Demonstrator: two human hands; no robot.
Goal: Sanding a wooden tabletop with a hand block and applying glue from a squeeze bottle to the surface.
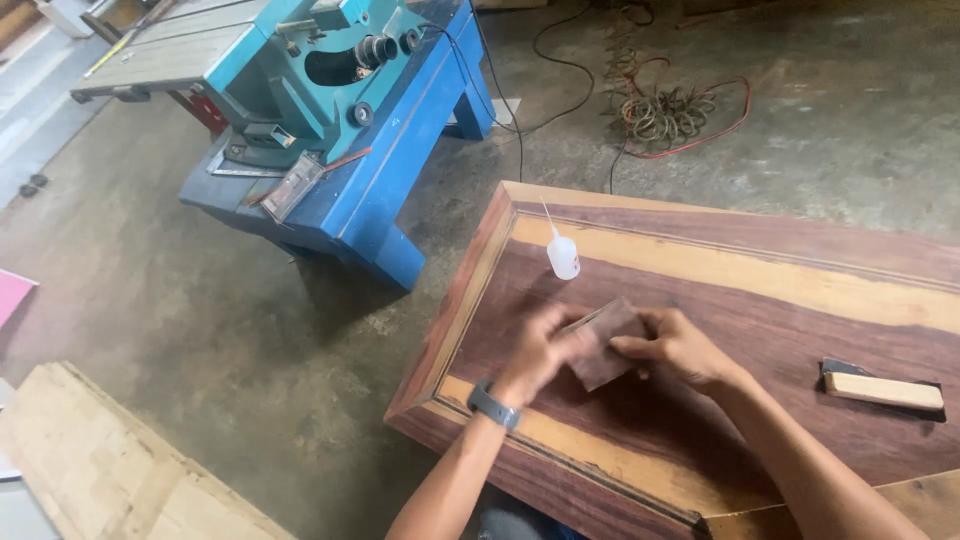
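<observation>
A brown rectangular sheet, likely sandpaper (604, 348), is held just above a dark reddish wooden slab (760, 300) with pale yellow streaks. My left hand (540, 352), with a grey wristband, grips the sheet's left side and looks blurred. My right hand (680, 348) pinches its right edge. A small white squeeze bottle (563, 253) with a thin nozzle stands upright on the slab just beyond my hands.
A pale wooden block on a black pad (882, 390) lies on the slab to the right. A teal saw machine on a blue stand (330, 110) occupies the concrete floor to the left. Coiled cables (665, 110) lie behind. Light wooden boards (110, 470) sit lower left.
</observation>
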